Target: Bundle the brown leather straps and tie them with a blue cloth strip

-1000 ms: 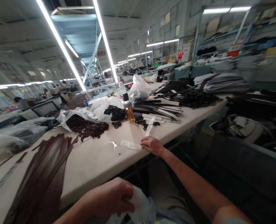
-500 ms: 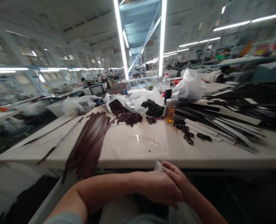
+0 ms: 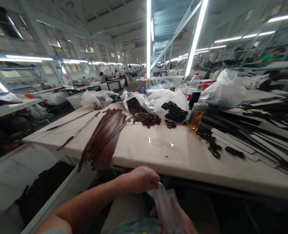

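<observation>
Below the table's front edge, my left hand (image 3: 144, 179) is closed on the upper end of a clear plastic bag (image 3: 167, 206). My right hand (image 3: 183, 218) is lower and to the right, behind the bag and partly hidden by it, with its fingers around the plastic. What the bag contains, if anything, cannot be made out. On the table (image 3: 144, 156) beyond lie brown strips (image 3: 106, 138), a heap of small dark brown pieces (image 3: 147, 119) and black rings (image 3: 174, 111) spilling from plastic bags.
A jar of amber liquid (image 3: 197, 116) stands right of centre, near a red-capped bottle (image 3: 194, 85). Black and white strips (image 3: 261, 136) cover the right side. A light-framed shelf rises behind. A person in green (image 3: 270, 58) is far right.
My hands, close together before, have moved apart, and more of the clear bag shows between them. My left hand has shifted left. The camera view has turned left and tilted.
</observation>
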`<action>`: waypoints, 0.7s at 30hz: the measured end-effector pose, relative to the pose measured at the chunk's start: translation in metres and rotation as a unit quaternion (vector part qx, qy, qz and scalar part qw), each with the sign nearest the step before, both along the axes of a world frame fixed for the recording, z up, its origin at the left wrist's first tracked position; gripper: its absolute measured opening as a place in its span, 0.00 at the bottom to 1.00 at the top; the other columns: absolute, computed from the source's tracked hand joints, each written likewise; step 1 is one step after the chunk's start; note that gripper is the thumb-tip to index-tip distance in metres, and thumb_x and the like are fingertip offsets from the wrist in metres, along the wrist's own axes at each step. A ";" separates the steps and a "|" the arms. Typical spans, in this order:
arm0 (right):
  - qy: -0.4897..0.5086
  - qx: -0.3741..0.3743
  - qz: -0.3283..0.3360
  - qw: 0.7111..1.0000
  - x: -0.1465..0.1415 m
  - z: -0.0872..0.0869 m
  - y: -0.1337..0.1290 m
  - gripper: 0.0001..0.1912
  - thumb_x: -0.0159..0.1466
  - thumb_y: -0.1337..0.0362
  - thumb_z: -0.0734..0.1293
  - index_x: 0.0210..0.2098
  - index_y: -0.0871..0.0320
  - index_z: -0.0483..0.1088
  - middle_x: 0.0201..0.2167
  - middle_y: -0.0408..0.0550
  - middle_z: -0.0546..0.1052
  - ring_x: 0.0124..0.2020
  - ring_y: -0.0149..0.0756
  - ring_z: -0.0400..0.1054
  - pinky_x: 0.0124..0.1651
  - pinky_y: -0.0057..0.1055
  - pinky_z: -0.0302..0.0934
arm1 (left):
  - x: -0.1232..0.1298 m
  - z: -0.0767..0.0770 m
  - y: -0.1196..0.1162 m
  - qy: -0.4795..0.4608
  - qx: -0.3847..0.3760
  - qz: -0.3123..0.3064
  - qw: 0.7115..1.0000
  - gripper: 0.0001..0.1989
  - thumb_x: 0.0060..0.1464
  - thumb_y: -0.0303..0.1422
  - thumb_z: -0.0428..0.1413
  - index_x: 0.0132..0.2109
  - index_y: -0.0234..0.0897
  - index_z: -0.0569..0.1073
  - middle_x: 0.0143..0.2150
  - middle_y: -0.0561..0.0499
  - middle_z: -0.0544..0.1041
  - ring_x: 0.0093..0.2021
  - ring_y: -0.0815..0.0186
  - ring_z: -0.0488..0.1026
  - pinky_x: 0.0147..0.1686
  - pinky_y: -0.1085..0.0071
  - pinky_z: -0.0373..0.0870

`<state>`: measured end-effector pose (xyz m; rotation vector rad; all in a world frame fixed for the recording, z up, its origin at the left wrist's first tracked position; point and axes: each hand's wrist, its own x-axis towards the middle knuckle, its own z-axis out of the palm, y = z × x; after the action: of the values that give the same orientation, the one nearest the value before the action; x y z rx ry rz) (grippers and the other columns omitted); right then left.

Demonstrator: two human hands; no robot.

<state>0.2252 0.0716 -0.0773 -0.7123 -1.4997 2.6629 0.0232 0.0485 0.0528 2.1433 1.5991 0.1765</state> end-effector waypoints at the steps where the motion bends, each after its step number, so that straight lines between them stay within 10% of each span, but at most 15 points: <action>1: 0.021 -0.020 0.008 1.000 -0.002 0.000 0.000 0.50 0.50 0.20 0.57 0.39 0.60 0.78 0.20 0.51 0.72 0.17 0.31 0.62 0.20 0.26 0.56 | -0.005 -0.001 -0.002 0.001 0.001 0.019 1.000 0.07 0.58 0.33 0.58 0.35 0.33 0.77 0.33 0.51 0.75 0.33 0.68 0.70 0.34 0.74 0.63; 6: 0.103 -0.075 -0.010 0.992 -0.010 0.008 -0.005 0.51 0.51 0.20 0.58 0.53 0.57 0.68 0.37 0.56 0.78 0.17 0.31 0.65 0.20 0.26 0.59 | -0.025 -0.001 -0.011 -0.020 -0.001 0.095 0.995 0.09 0.57 0.33 0.57 0.31 0.32 0.76 0.29 0.52 0.73 0.30 0.70 0.66 0.31 0.75 0.60; 10: 0.122 -0.157 0.011 0.980 -0.011 0.020 -0.013 0.57 0.46 0.17 0.57 0.52 0.60 0.64 0.34 0.55 0.78 0.14 0.27 0.61 0.15 0.22 0.52 | -0.039 0.007 -0.020 -0.045 0.004 0.103 0.994 0.11 0.60 0.34 0.54 0.33 0.33 0.77 0.29 0.52 0.74 0.30 0.71 0.66 0.31 0.75 0.61; 16: 0.089 -0.060 0.014 0.994 -0.007 0.038 -0.029 0.34 0.56 0.36 0.72 0.37 0.63 0.67 0.26 0.46 0.74 0.15 0.20 0.50 0.15 0.20 0.40 | -0.049 0.011 -0.026 -0.072 -0.009 0.092 0.993 0.12 0.60 0.36 0.53 0.38 0.35 0.78 0.32 0.52 0.74 0.30 0.71 0.69 0.33 0.75 0.63; 21: 0.107 -0.044 0.009 0.993 -0.009 0.045 -0.037 0.35 0.55 0.34 0.71 0.37 0.63 0.68 0.18 0.38 0.65 0.16 0.22 0.53 0.17 0.21 0.44 | -0.048 -0.001 -0.037 -0.154 -0.095 0.145 0.973 0.12 0.56 0.39 0.54 0.37 0.34 0.77 0.29 0.53 0.73 0.26 0.72 0.66 0.28 0.75 0.63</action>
<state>0.2164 0.0351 -0.0320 -0.4024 -1.3505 2.7280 -0.0249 0.0117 0.0520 1.6406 1.6601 0.4086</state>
